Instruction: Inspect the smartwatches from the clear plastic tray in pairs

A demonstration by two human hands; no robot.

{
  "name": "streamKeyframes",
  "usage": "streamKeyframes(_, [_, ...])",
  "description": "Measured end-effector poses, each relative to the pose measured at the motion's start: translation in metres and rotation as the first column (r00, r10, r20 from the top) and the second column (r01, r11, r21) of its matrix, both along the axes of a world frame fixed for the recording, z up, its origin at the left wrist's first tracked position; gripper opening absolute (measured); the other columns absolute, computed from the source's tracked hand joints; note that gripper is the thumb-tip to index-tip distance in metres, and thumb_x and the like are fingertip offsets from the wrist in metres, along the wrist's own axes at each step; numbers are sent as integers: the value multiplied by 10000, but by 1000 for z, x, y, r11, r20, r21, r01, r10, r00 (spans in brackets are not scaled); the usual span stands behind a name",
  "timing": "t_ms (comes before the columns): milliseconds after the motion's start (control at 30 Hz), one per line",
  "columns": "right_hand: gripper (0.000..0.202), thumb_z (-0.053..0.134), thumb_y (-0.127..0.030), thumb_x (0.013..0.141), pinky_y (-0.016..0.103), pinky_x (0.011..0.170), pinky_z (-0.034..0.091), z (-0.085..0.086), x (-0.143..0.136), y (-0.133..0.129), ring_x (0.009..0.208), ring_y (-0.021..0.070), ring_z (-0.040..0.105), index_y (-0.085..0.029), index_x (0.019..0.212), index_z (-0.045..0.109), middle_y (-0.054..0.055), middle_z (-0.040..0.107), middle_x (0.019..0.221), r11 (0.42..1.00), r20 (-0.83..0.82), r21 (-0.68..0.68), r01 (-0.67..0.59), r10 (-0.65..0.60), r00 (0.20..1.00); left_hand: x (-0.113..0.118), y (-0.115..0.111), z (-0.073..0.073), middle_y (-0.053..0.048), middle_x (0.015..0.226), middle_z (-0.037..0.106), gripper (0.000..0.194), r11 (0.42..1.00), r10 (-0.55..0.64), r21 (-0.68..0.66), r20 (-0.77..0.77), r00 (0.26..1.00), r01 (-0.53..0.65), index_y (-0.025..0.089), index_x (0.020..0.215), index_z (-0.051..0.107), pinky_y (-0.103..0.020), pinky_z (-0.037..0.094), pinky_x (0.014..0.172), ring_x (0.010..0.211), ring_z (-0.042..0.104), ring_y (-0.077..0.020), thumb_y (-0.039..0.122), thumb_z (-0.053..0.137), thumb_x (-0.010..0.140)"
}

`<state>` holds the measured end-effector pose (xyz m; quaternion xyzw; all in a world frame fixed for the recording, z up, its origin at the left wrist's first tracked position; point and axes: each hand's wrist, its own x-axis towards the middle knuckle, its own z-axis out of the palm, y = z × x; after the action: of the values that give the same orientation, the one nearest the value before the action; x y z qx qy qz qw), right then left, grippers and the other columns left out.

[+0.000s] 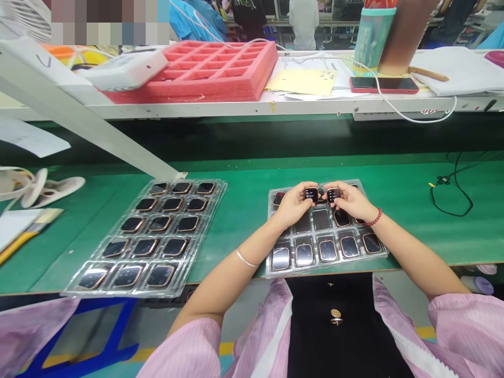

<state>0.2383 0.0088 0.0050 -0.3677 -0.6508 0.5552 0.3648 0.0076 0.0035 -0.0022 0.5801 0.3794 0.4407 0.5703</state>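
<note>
My left hand (292, 203) holds a small square watch body (311, 193) with a dark screen, raised over a clear plastic tray (271, 273). Close beside it, my right hand (352, 200) holds a second watch body (334, 194); a red bead bracelet is on that wrist. The two pieces sit side by side, almost touching. Beneath my hands the tray holds several more watch bodies in rows, some pockets hidden by my hands. A second clear tray (69, 286) filled with several watch bodies lies to the left on the green belt (244, 210).
A white slanted bar (90, 128) crosses above the left tray. The raised shelf behind carries a red foam tray (205, 73), papers, a phone (384, 84) on a white cable and a teal bottle (372, 34). A black cable (452, 197) lies at right. People stand in the background.
</note>
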Motion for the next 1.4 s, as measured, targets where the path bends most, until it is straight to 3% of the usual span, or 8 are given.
streamKeyframes(67, [478, 651, -180, 774, 309, 721, 631, 1, 0, 0, 842, 173, 727, -189, 1251, 629, 89, 751, 1142, 1000, 8, 10, -3, 3, 1000, 0, -1, 1, -83, 1153, 738, 493, 1000, 13, 14, -1, 1000, -13, 161, 1241, 641, -301, 587, 870, 917, 715, -159, 134, 690, 751])
streamKeyframes(233, [341, 623, -238, 879, 279, 659, 628, 2, 2, 0, 742, 148, 727, -173, 1212, 656, 87, 774, 1077, 999, 20, -44, 8, -7, 1000, 0, -2, 5, -62, 933, 738, 260, 1000, 7, -5, -26, 1000, -7, 137, 1072, 695, -275, 575, 702, 715, 669, -134, 258, 692, 842])
streamKeyframes(300, [319, 622, -223, 887, 278, 666, 633, 2, 2, 0, 729, 144, 729, -173, 1199, 662, 83, 780, 1066, 999, 22, -50, 5, -4, 1000, 0, -3, 7, -64, 915, 732, 234, 1000, 6, -7, -23, 1000, -6, 135, 1036, 699, -264, 569, 670, 725, 668, -140, 266, 693, 842])
streamKeyframes(1200, [316, 627, -256, 886, 289, 678, 631, 2, 1, -1, 716, 148, 723, -172, 1187, 671, 80, 788, 1042, 999, 49, -41, 2, 0, 999, 2, -3, 6, -73, 984, 731, 231, 998, 61, 21, -66, 996, -60, 135, 1032, 703, -242, 577, 635, 750, 672, -136, 236, 660, 829])
streamKeyframes(1400, [329, 621, -254, 892, 289, 671, 621, 4, 1, -1, 757, 158, 721, -181, 1211, 659, 87, 772, 1081, 1000, 58, -27, 6, -4, 998, 0, -1, 3, -68, 996, 733, 267, 997, 67, 34, -68, 995, -65, 142, 1058, 694, -266, 578, 698, 785, 684, -147, 193, 654, 798])
